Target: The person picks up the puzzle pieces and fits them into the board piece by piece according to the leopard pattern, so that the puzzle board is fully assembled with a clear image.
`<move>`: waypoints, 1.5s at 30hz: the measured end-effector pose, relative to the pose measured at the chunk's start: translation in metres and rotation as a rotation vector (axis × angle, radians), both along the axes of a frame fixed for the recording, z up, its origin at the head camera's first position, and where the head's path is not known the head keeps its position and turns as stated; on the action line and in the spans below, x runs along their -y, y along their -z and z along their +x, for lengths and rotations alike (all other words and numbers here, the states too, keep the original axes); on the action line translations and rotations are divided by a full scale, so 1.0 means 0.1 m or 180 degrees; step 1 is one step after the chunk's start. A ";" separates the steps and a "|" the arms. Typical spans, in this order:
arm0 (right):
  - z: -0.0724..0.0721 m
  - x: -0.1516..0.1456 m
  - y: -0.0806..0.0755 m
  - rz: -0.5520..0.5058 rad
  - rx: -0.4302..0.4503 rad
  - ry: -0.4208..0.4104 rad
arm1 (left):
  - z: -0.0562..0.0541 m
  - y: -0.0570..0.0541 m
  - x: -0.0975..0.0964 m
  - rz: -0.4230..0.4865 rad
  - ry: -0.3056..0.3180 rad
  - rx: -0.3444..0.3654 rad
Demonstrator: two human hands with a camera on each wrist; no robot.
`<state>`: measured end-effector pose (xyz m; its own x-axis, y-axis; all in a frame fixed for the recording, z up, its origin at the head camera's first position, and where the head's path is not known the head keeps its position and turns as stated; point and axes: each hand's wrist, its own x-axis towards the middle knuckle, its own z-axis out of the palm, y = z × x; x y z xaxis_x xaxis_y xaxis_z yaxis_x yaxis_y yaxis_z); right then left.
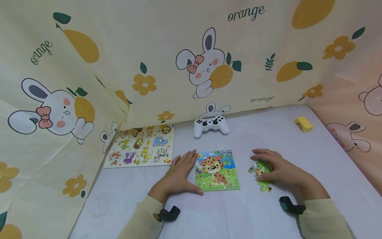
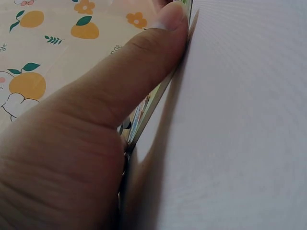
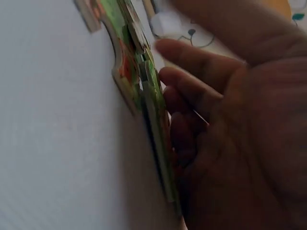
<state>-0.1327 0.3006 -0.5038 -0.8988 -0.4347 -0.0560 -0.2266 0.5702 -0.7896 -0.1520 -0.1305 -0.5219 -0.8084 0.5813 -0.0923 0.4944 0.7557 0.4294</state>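
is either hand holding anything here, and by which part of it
The left hand rests against the left side of the puzzle, not curled round it. The right hand partly covers puzzle pieces; whether it grips any cannot be told.

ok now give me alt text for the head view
A person's left grip rests against the left side of a spotted-cub puzzle, while the right grip partly covers puzzle pieces on a white table. Farther back are an animal board, a white game controller and a yellow block.

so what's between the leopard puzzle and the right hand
In the head view, a bare strip of white tabletop beside the leopard puzzle, then loose puzzle pieces, which the right hand partly covers.
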 end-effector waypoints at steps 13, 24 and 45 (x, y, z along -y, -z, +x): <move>-0.01 0.20 -0.02 0.0114 -0.0143 0.0348 | 0.01 -0.02 -0.01 0.0030 -0.0001 0.0009; 0.03 0.31 -0.07 0.0078 -0.0380 0.1015 | 0.00 -0.02 -0.01 0.0024 0.0019 -0.0005; 0.13 0.87 -0.02 -0.0767 -0.0174 0.0770 | -0.01 0.00 0.00 0.0023 0.0005 -0.0027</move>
<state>-0.1199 0.2140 -0.5022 -0.9763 -0.2036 0.0735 -0.1534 0.4112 -0.8986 -0.1525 -0.1302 -0.5220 -0.8083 0.5832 -0.0813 0.4992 0.7519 0.4305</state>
